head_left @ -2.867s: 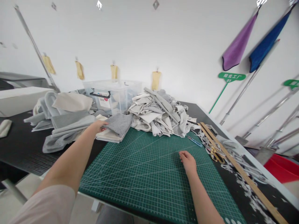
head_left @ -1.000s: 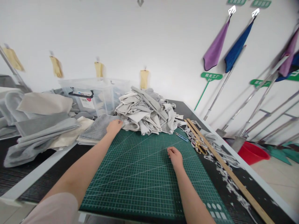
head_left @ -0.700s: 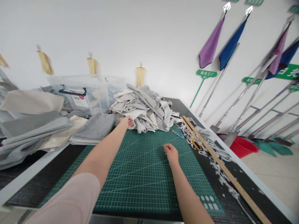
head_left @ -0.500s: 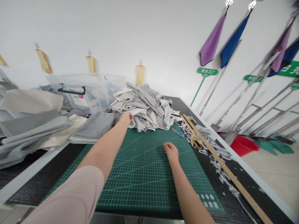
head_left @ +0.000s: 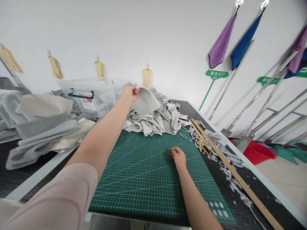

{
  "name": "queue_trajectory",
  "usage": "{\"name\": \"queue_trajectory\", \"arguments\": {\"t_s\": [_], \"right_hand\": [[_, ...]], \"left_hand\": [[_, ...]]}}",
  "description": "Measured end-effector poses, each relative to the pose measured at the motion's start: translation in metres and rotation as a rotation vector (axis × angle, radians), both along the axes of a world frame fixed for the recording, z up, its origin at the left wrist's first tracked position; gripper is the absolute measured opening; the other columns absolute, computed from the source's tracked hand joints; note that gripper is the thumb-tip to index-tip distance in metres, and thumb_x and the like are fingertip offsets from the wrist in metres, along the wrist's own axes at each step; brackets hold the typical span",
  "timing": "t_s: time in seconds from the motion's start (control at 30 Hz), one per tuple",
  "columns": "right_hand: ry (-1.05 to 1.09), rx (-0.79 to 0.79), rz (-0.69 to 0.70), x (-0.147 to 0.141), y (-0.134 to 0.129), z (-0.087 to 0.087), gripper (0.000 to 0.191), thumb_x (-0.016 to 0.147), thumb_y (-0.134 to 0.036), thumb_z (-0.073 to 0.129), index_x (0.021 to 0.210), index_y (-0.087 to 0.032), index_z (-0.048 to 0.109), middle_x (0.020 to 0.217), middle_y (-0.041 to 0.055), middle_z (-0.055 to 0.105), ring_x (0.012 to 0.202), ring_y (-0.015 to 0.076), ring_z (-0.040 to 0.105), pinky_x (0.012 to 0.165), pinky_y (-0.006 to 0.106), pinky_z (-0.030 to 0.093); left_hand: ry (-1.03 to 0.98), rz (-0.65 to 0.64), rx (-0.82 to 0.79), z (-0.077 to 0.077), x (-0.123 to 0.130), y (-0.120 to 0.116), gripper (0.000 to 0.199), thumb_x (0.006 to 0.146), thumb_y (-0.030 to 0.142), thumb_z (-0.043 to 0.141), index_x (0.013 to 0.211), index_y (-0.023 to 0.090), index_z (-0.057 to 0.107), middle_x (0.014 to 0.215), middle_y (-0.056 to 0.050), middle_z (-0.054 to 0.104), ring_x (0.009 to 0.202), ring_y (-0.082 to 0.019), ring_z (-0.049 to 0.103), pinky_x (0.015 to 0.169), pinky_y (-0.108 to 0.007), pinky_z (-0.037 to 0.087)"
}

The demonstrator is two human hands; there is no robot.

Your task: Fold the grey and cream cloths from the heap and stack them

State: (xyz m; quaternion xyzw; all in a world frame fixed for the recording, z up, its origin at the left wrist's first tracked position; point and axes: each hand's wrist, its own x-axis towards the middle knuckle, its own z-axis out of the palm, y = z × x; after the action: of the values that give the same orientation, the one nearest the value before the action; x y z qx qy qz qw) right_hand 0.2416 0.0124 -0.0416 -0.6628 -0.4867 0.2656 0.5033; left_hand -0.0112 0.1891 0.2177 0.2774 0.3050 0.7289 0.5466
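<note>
Raised in front of the pile, my left hand (head_left: 130, 93) pinches the edge of a light grey piece of cloth (head_left: 145, 101), which hangs from the fingers to the right. Behind and below it lies a heap of grey and whitish fabric pieces (head_left: 168, 112) on the far end of the green cutting mat (head_left: 144, 159). My right hand (head_left: 178, 157) rests over the right part of the mat, fingers curled; whether anything is inside them I cannot make out. Beyond it lie blue-handled snips (head_left: 185, 137) and gold-handled scissors (head_left: 204, 147).
Folded grey fabric (head_left: 45, 124) is stacked at the left, before a clear plastic box (head_left: 100, 95). A long wooden ruler (head_left: 230, 169) runs down the right side among white scraps (head_left: 236, 188). Yellow gloves (head_left: 147, 78) hang on the wall; a red bucket (head_left: 259, 152) stands right of the table.
My left hand has risen from the front of the heap, lifting the light grey cloth. My right hand has barely moved. The view has turned slightly left.
</note>
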Motion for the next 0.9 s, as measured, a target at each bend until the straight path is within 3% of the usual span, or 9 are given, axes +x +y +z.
{"name": "queue_trajectory", "arguments": {"t_s": [0.17, 0.27, 0.37, 0.5, 0.57, 0.6, 0.67, 0.77, 0.9], "right_hand": [[0.043, 0.010, 0.008, 0.000, -0.003, 0.002, 0.020, 0.063, -0.036, 0.045, 0.062, -0.020, 0.057, 0.049, -0.0033, 0.051, 0.045, 0.0114, 0.046, 0.043, 0.022, 0.036], [0.083, 0.027, 0.008, 0.000, -0.005, 0.003, 0.021, 0.061, -0.037, 0.046, 0.062, -0.019, 0.057, 0.048, -0.0033, 0.051, 0.043, 0.0109, 0.046, 0.042, 0.022, 0.035], [0.128, 0.045, -0.003, 0.001, -0.008, 0.004, 0.025, 0.062, -0.039, 0.045, 0.066, -0.017, 0.057, 0.049, -0.0022, 0.052, 0.042, 0.0107, 0.046, 0.039, 0.021, 0.034], [0.160, 0.063, -0.024, 0.004, -0.009, 0.002, 0.030, 0.064, -0.042, 0.041, 0.071, -0.016, 0.056, 0.051, -0.0015, 0.052, 0.041, 0.0100, 0.045, 0.037, 0.021, 0.032], [0.151, 0.059, -0.018, 0.004, -0.008, 0.001, 0.030, 0.064, -0.041, 0.042, 0.071, -0.017, 0.057, 0.052, -0.0015, 0.052, 0.042, 0.0100, 0.045, 0.038, 0.020, 0.032], [0.141, 0.053, -0.011, 0.004, -0.008, 0.001, 0.029, 0.064, -0.041, 0.042, 0.071, -0.017, 0.057, 0.052, -0.0015, 0.052, 0.042, 0.0100, 0.045, 0.038, 0.021, 0.033], [0.109, 0.041, 0.013, 0.002, -0.008, 0.001, 0.027, 0.063, -0.040, 0.044, 0.068, -0.018, 0.059, 0.052, -0.0018, 0.053, 0.044, 0.0103, 0.046, 0.042, 0.021, 0.034], [0.049, 0.038, 0.057, -0.001, -0.009, 0.004, 0.021, 0.060, -0.036, 0.048, 0.064, -0.020, 0.061, 0.057, -0.0022, 0.057, 0.050, 0.0116, 0.048, 0.050, 0.023, 0.036], [0.008, 0.035, 0.074, -0.003, -0.010, 0.004, 0.018, 0.060, -0.033, 0.048, 0.062, -0.022, 0.061, 0.062, -0.0024, 0.060, 0.058, 0.0132, 0.051, 0.054, 0.023, 0.037]], "left_hand": [[0.120, -0.250, 0.168, 0.043, 0.004, -0.062, 0.013, 0.079, 0.023, 0.043, 0.082, 0.011, 0.048, 0.061, 0.003, 0.046, 0.049, -0.002, 0.053, 0.039, -0.003, 0.036], [0.174, -0.271, 0.190, 0.034, -0.003, -0.106, 0.016, 0.080, 0.025, 0.042, 0.084, 0.012, 0.048, 0.059, 0.003, 0.045, 0.045, -0.002, 0.051, 0.037, -0.004, 0.035], [0.379, -0.380, 0.164, -0.013, -0.021, -0.136, 0.013, 0.072, 0.024, 0.052, 0.076, 0.012, 0.050, 0.049, 0.004, 0.044, 0.034, -0.002, 0.043, 0.030, -0.008, 0.031], [1.084, -0.446, -0.132, -0.112, -0.053, -0.147, 0.014, 0.069, 0.027, 0.051, 0.066, 0.013, 0.054, 0.046, 0.000, 0.049, 0.037, -0.009, 0.048, 0.036, -0.019, 0.038], [1.542, -0.295, -0.239, -0.154, -0.065, -0.148, 0.011, 0.064, 0.024, 0.054, 0.069, 0.015, 0.057, 0.059, -0.004, 0.056, 0.054, -0.016, 0.056, 0.050, -0.026, 0.043], [1.618, -0.251, -0.251, -0.169, -0.068, -0.150, 0.013, 0.062, 0.023, 0.055, 0.072, 0.016, 0.058, 0.069, -0.006, 0.058, 0.065, -0.019, 0.057, 0.058, -0.029, 0.044], [1.697, -0.195, -0.237, -0.188, -0.067, -0.156, 0.019, 0.060, 0.024, 0.056, 0.078, 0.018, 0.058, 0.084, -0.007, 0.058, 0.081, -0.021, 0.054, 0.071, -0.031, 0.041], [1.745, -0.210, -0.165, -0.199, -0.043, -0.176, 0.023, 0.067, 0.032, 0.049, 0.086, 0.023, 0.058, 0.093, -0.005, 0.056, 0.086, -0.019, 0.052, 0.075, -0.029, 0.039], [1.806, -0.339, 0.149, -0.209, 0.012, -0.212, 0.027, 0.072, 0.034, 0.043, 0.095, 0.028, 0.055, 0.099, -0.003, 0.054, 0.091, -0.019, 0.048, 0.077, -0.030, 0.037]]}}
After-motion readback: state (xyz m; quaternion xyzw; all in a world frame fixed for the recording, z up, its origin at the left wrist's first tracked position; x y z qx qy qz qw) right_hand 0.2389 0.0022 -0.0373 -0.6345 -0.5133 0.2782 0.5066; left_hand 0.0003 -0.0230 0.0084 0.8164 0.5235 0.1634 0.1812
